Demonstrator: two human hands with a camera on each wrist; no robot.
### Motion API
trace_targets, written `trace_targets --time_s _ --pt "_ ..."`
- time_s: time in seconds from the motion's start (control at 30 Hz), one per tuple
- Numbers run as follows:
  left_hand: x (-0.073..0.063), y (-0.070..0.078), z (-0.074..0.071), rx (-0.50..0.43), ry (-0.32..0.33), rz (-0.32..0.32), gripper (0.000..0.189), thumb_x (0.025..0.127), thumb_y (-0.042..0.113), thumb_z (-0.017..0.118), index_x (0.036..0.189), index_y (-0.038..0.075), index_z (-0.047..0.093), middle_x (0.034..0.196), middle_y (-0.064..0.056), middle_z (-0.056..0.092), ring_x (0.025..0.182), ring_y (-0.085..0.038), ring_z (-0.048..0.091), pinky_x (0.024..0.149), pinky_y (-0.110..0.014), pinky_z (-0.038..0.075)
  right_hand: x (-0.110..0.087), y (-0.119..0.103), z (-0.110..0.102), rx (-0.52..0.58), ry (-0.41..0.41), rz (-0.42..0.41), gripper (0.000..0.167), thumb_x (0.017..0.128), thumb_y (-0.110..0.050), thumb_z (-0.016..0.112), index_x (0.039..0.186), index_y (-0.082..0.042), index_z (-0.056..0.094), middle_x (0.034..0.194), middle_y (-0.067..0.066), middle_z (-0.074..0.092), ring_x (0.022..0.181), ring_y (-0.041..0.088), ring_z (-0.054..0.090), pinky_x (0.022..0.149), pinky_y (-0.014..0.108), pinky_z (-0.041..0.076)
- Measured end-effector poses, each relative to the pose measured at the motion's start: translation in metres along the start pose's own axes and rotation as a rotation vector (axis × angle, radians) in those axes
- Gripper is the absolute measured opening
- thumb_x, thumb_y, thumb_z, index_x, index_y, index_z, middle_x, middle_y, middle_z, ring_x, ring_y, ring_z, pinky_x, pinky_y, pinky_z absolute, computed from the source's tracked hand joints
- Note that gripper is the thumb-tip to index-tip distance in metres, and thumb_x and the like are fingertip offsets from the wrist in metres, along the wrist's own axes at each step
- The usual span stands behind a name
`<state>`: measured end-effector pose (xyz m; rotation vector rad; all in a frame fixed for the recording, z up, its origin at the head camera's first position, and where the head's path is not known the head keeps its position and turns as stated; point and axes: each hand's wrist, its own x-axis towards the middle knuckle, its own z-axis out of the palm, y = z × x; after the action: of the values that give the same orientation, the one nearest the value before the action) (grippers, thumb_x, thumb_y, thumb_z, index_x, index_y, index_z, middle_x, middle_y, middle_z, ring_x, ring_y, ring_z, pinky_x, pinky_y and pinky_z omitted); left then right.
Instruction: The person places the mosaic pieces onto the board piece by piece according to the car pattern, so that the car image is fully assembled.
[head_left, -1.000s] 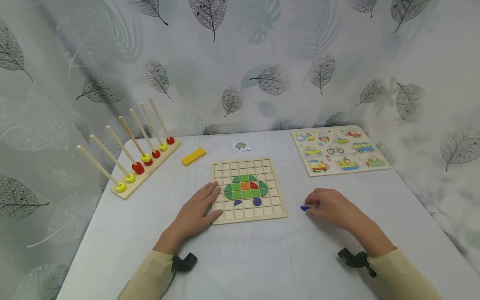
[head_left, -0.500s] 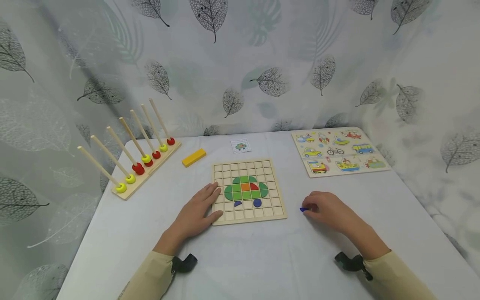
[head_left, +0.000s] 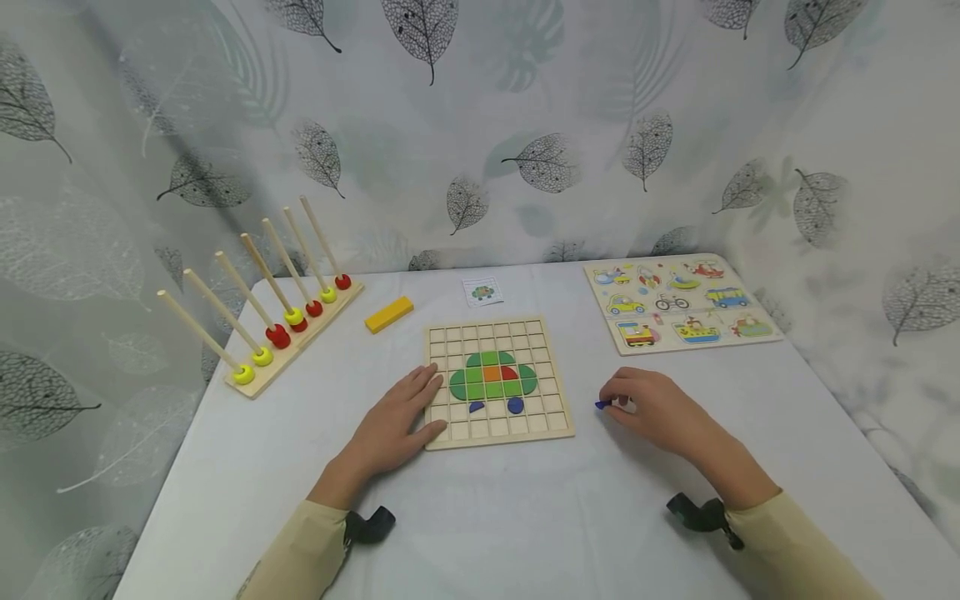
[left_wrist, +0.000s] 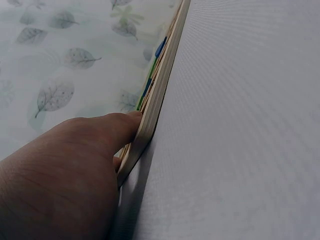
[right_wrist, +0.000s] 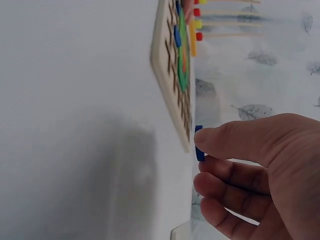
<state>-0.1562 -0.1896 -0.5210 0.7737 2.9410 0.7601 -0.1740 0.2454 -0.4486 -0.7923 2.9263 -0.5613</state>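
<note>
My right hand (head_left: pixel 651 414) pinches a small blue puzzle piece (right_wrist: pixel 200 143) between thumb and fingertips, to the right of the wooden grid board (head_left: pixel 558 421). In the right wrist view the piece is apart from the board. My left hand (head_left: pixel 393 419) rests on the board's left edge, fingers and thumb lying over the rim. On the grid, green pieces (head_left: pixel 474 390), an orange square (head_left: pixel 492 373) and a red quarter-round piece (head_left: pixel 508 372) form one patch. Below them lie a blue half-round-looking piece (head_left: pixel 476 407) and a blue disc (head_left: pixel 515 405).
Behind the board lies a small picture card (head_left: pixel 482 292), with a yellow block (head_left: pixel 388 315) to its left. A wooden peg stand (head_left: pixel 258 381) with red and yellow beads stands at left. At back right is a vehicle picture puzzle (head_left: pixel 678 304).
My right hand, with the blue piece between its fingers, has moved slightly left and up toward the board. The left hand stays on the board's edge.
</note>
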Motion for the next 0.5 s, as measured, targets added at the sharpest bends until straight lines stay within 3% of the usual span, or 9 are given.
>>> trace_targets --time_s 0.17,0.5 --pt "0.000 0.000 0.000 -0.002 0.002 0.000 0.079 0.107 0.048 0.064 0.170 0.010 0.037 0.179 -0.004 0.025 0.164 -0.028 0.021 0.130 -0.053 0.024 0.009 -0.011 -0.006 -0.011 0.043 -0.055 0.019 0.088 -0.007 0.091 0.101 -0.018 0.082 0.095 -0.011 0.067 0.088 0.014 0.064 0.077 0.033 0.060" --pt "0.000 0.001 -0.001 -0.003 0.003 0.001 0.078 0.107 0.046 0.065 0.169 0.009 0.038 0.178 -0.005 0.026 0.164 -0.029 0.022 0.130 -0.053 0.025 0.034 -0.046 -0.008 0.023 0.016 -0.125 0.018 0.091 -0.010 0.089 0.106 -0.018 0.082 0.103 -0.009 0.069 0.094 0.014 0.067 0.081 0.032 0.062"
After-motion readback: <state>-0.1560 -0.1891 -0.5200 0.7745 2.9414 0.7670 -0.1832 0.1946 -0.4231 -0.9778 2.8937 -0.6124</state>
